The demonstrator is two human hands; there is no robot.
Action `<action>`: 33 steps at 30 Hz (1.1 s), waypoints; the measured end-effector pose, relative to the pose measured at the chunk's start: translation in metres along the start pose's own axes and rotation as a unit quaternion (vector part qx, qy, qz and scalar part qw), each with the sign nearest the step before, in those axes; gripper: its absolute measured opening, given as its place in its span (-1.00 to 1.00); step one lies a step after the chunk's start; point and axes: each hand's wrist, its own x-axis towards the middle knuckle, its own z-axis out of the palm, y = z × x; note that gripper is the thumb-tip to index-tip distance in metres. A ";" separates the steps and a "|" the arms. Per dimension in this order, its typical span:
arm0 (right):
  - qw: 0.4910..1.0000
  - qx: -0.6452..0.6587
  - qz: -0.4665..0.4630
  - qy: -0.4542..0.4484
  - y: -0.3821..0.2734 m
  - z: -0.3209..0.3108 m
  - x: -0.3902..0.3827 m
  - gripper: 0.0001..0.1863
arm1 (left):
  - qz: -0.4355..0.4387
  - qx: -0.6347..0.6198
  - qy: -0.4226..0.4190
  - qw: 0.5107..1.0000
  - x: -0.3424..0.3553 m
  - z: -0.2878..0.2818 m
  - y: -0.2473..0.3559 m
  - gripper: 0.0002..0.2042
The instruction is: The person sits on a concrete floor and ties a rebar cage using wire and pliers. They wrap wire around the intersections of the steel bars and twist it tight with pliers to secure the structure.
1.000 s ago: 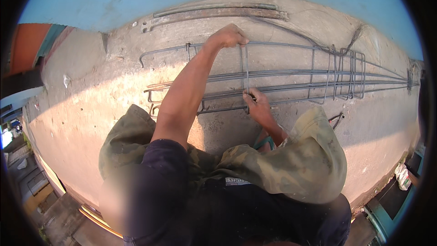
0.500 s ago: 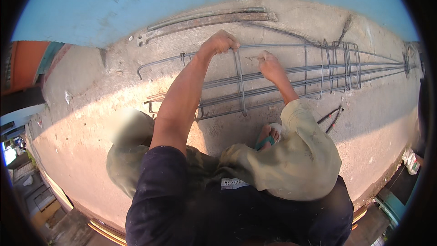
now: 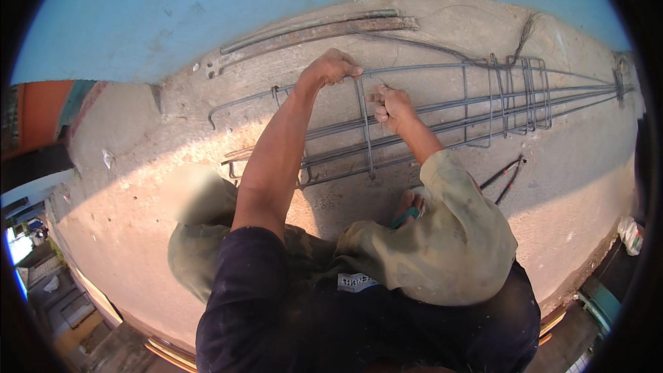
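Note:
A long cage of steel reinforcing bars [image 3: 421, 108] lies across the concrete ground in front of me. At its far side, my left hand [image 3: 330, 69] is closed on the far bar [image 3: 407, 69], at the upper corner of a bent stirrup [image 3: 367, 135]. My right hand [image 3: 392, 106] hovers over the cage just right of that stirrup, its fingers curled together. A thin piece of tie wire [image 3: 378, 81] shows at its fingertips; the exact grip is hard to make out.
Several stirrups [image 3: 528, 97] stand bunched toward the cage's right end. A dark bundle of wire [image 3: 528, 31] lies beyond them. Two long bars or pipes [image 3: 318, 33] rest near the blue wall [image 3: 276, 0]. Pincers [image 3: 507, 176] lie near my right knee.
My right hand has moved slightly left and down, turning its fingers toward the stirrup. The wire it held out shows less now. My left hand stays on the far bar.

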 end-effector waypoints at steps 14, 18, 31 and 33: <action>0.970 -0.200 -0.136 0.014 0.006 0.014 0.038 -0.79 | -0.051 -0.009 -0.072 0.996 0.003 -0.009 0.003 -0.70; 0.968 -0.205 -0.141 0.018 0.011 0.009 0.049 -0.74 | -0.047 -0.039 -0.071 0.996 -0.006 -0.006 0.015 -0.78; 0.955 -0.230 -0.184 -0.023 0.011 0.007 0.039 -0.66 | -0.037 -0.062 -0.069 0.995 -0.005 -0.007 0.011 -0.74; 0.965 -0.220 -0.134 -0.049 0.003 0.006 0.024 -0.65 | -0.043 -0.066 -0.065 0.995 -0.006 -0.007 0.008 -0.77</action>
